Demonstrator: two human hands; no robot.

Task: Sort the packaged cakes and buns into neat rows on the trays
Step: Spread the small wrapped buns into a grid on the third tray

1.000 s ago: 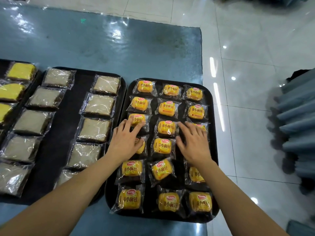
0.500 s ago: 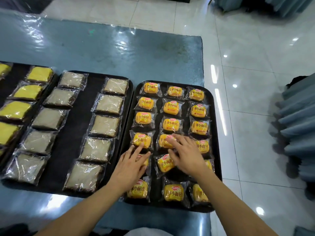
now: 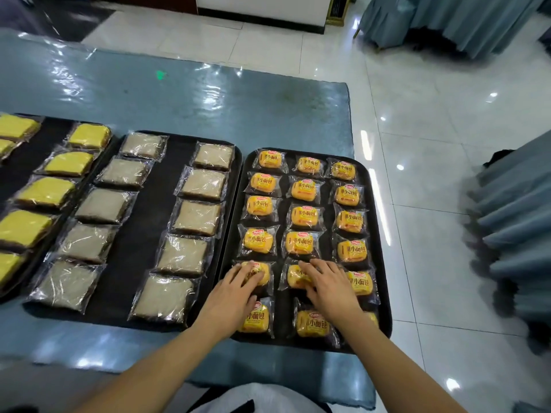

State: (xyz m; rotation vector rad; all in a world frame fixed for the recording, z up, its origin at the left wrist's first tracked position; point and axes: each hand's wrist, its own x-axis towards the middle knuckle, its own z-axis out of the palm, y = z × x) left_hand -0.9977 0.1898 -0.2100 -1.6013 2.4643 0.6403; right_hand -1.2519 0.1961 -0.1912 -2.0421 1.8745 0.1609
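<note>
A black tray (image 3: 381, 263) on the right holds several wrapped orange buns in three columns. My left hand (image 3: 231, 293) lies with straight fingers on a bun (image 3: 262, 271) in the left column, second row from the near end. My right hand (image 3: 329, 289) presses flat on the middle-column bun (image 3: 293, 277) of that row, partly covering it. A near-row bun (image 3: 258, 318) sits just right of my left wrist. The middle tray (image 3: 143, 245) carries two columns of wrapped grey-brown cakes (image 3: 196, 217). A third tray at the left holds yellow cakes (image 3: 44, 192).
The trays sit on a blue table (image 3: 179, 93) covered in shiny plastic; its right edge runs just beyond the bun tray. White tiled floor (image 3: 432, 144) lies to the right. Blue draped cloth (image 3: 518, 234) stands at the far right and top.
Both hands have drawn back toward the near end of the bun tray, from the middle rows to the second row from the near end. The camera view has tilted up.
</note>
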